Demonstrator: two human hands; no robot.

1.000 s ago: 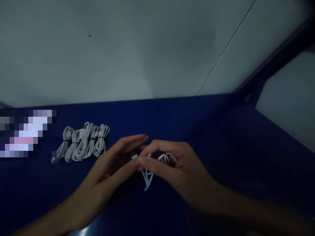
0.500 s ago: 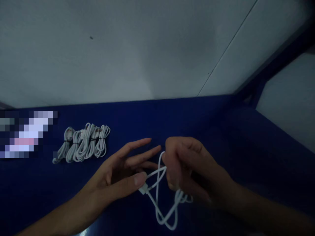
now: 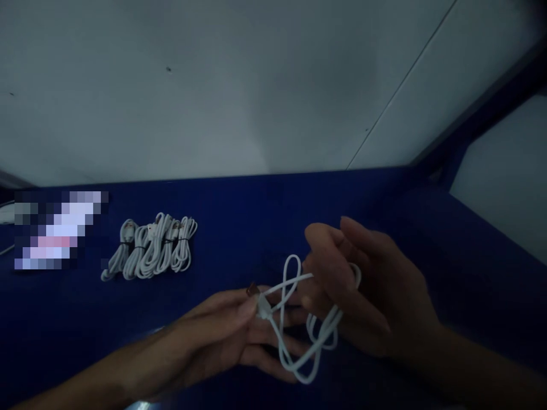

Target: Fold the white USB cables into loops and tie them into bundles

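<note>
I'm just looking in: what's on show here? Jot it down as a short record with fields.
Left hand: thumb at the plug, other fingers spread; firmness of hold unclear
Right hand: fingers curled around the white cable
Cable shape: open loops hanging between the hands
Bundles: several coiled white cables in a row, at least some with dark ties
Table: blue
Wall: grey, behind the table
Far left: a pixelated patch, contents unreadable
Light: dim

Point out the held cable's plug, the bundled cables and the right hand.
Plug point(image 3: 264, 307): head view, on its white housing.
Bundled cables point(image 3: 152, 253): head view, on middle coils.
Right hand point(image 3: 370, 285): head view, on its middle.
</note>
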